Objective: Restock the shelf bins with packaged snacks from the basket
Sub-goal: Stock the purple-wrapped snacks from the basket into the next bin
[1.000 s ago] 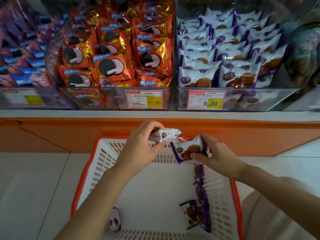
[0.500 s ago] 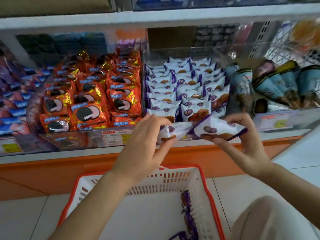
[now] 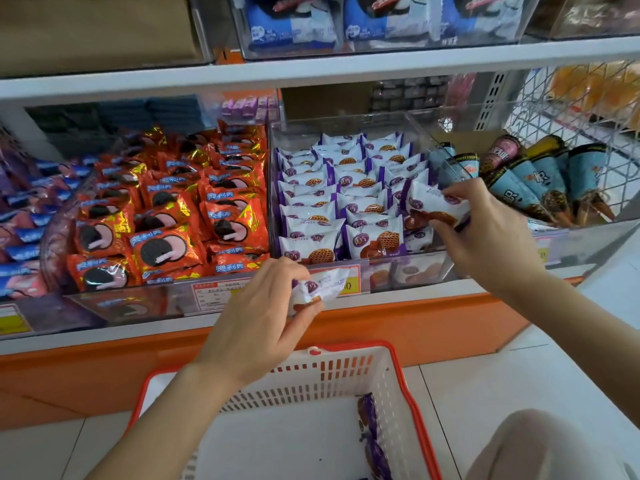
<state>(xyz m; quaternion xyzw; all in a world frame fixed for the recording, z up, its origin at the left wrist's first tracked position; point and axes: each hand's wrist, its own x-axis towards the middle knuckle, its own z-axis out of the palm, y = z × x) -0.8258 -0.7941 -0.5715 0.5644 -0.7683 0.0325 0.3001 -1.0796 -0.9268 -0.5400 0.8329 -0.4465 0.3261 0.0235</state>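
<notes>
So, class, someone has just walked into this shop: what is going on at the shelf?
A person is restocking a shelf. The right hand holds a white-and-purple waffle biscuit packet over the right side of the clear bin that holds rows of the same packets. The left hand holds a second packet lower down, in front of the bin's price label. Below stands a white basket with a red rim, with a few purple packets left in it. The neighbouring bin holds orange sandwich-cookie packets.

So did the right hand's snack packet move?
Yes. The right hand carried its white-and-purple packet up from the basket and over the clear bin of matching packets.
</notes>
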